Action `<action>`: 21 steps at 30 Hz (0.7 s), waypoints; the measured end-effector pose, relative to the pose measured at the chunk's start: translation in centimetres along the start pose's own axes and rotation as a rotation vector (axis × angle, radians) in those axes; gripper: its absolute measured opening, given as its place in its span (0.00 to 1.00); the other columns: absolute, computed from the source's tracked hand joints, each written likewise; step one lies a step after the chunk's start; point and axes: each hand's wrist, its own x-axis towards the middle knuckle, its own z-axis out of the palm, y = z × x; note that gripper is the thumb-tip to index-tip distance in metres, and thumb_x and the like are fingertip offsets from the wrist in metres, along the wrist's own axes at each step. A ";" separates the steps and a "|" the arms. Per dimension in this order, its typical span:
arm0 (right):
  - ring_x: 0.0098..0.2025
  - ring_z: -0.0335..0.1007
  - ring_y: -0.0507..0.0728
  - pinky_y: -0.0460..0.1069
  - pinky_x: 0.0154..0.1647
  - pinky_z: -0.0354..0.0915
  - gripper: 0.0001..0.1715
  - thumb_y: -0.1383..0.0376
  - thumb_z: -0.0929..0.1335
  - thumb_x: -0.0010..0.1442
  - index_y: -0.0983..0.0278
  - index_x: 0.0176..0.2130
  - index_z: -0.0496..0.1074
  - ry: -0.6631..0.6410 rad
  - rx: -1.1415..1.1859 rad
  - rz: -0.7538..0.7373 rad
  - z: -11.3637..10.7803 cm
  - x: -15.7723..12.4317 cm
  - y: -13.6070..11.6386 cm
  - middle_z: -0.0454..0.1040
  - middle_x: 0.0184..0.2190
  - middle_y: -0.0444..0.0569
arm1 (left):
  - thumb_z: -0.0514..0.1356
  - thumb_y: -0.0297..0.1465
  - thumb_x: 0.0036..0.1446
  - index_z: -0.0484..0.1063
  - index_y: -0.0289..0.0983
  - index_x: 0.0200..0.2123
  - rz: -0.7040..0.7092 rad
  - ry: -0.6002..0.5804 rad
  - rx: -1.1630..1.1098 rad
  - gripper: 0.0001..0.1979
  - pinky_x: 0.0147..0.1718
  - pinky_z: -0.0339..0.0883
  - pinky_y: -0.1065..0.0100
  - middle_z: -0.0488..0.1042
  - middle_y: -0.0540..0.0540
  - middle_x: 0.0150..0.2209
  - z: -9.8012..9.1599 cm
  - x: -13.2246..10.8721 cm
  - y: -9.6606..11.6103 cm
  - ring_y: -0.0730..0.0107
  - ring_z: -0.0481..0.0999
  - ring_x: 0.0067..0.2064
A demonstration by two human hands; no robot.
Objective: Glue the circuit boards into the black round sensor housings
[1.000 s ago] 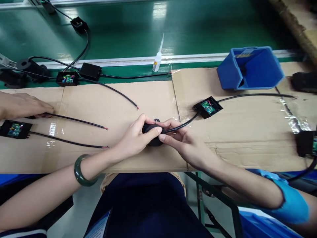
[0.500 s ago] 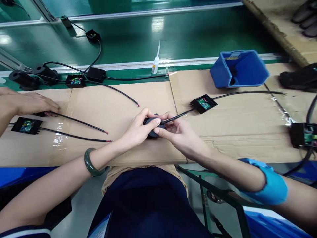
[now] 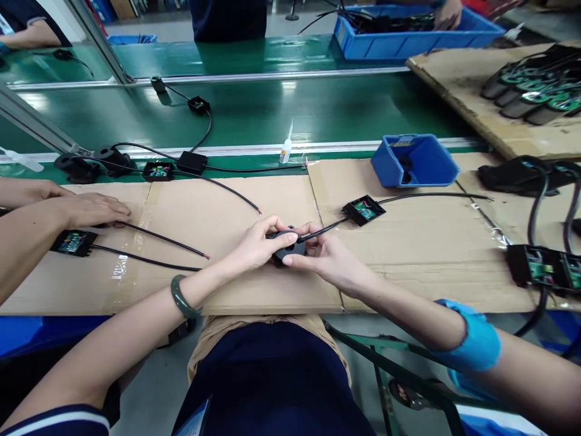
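Black round part (image 3: 296, 249), one, clamped between fingers of my two hands, left hand (image 3: 256, 247) and right hand (image 3: 333, 257). Beyond right fingers: one open circuit box (image 3: 364, 210), one blue bin (image 3: 385, 162). Ahead of left fingers: one bottle (image 3: 285, 151).

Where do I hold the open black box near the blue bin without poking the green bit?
Probably best: come from above and pinch the open black box by its outer walls, thumb on the near side, fingers on the far side. Black cables leave the other two ends, and the open face points up, showing the green board, so keep fingers out of the middle.
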 end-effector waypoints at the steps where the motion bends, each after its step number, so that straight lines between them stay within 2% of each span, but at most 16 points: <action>1: 0.37 0.72 0.54 0.51 0.41 0.66 0.27 0.64 0.77 0.40 0.61 0.38 0.65 0.012 -0.002 -0.001 0.0 0.0 0.1 0.74 0.33 0.42 | 0.63 0.36 0.53 0.65 0.37 0.28 0.020 0.012 0.007 0.11 0.32 0.58 0.71 0.68 0.52 0.27 0.0 0.0 -0.2 0.72 0.66 0.32; 3: 0.35 0.72 0.54 0.51 0.39 0.66 0.27 0.65 0.78 0.39 0.60 0.37 0.65 0.026 -0.010 0.009 0.1 0.1 0.1 0.74 0.30 0.41 | 0.64 0.37 0.53 0.67 0.36 0.29 0.001 0.018 -0.065 0.12 0.33 0.61 0.71 0.70 0.51 0.29 0.0 0.0 -0.7 0.72 0.67 0.34; 5: 0.34 0.72 0.54 0.51 0.39 0.66 0.26 0.64 0.78 0.39 0.60 0.35 0.65 0.024 -0.012 0.031 0.1 0.1 0.0 0.73 0.28 0.40 | 0.63 0.42 0.54 0.69 0.36 0.30 -0.084 0.002 -0.194 0.14 0.33 0.65 0.71 0.73 0.49 0.33 -0.1 0.0 -1.1 0.71 0.70 0.35; 9: 0.37 0.72 0.55 0.51 0.40 0.66 0.24 0.62 0.77 0.40 0.60 0.35 0.66 0.016 -0.025 0.051 0.0 0.2 -0.5 0.74 0.33 0.44 | 0.56 0.53 0.56 0.72 0.35 0.35 -0.222 -0.063 -0.348 0.25 0.32 0.72 0.64 0.75 0.41 0.40 -1.1 0.1 -1.1 0.64 0.75 0.38; 12: 0.36 0.71 0.55 0.51 0.38 0.66 0.24 0.61 0.77 0.41 0.60 0.35 0.65 -0.004 -0.026 0.039 -0.1 0.2 -0.4 0.73 0.33 0.43 | 0.62 0.51 0.52 0.72 0.35 0.34 -0.260 -0.112 -0.414 0.23 0.36 0.72 0.64 0.76 0.41 0.43 -1.5 -0.1 -0.6 0.63 0.75 0.41; 15: 0.37 0.70 0.56 0.51 0.38 0.67 0.21 0.60 0.76 0.44 0.60 0.35 0.66 -0.016 -0.034 -0.029 -0.2 0.3 -0.1 0.70 0.32 0.43 | 0.68 0.39 0.49 0.70 0.35 0.35 -0.173 -0.123 -0.359 0.16 0.40 0.69 0.67 0.77 0.42 0.45 -1.2 -0.3 -0.3 0.65 0.75 0.42; 19: 0.41 0.70 0.57 0.51 0.41 0.68 0.19 0.60 0.76 0.47 0.59 0.36 0.67 0.006 -0.043 -0.073 0.1 0.2 0.1 0.70 0.34 0.44 | 0.64 0.33 0.55 0.69 0.35 0.35 -0.034 -0.052 -0.187 0.08 0.38 0.65 0.68 0.78 0.43 0.42 -0.3 -0.4 -0.4 0.66 0.75 0.41; 21: 0.41 0.70 0.56 0.51 0.41 0.68 0.17 0.60 0.75 0.49 0.59 0.36 0.67 0.032 -0.046 -0.084 0.4 0.0 0.2 0.71 0.35 0.44 | 0.61 0.32 0.58 0.70 0.35 0.36 0.020 -0.032 -0.150 0.06 0.41 0.65 0.67 0.78 0.43 0.41 0.1 -0.5 -0.4 0.65 0.75 0.43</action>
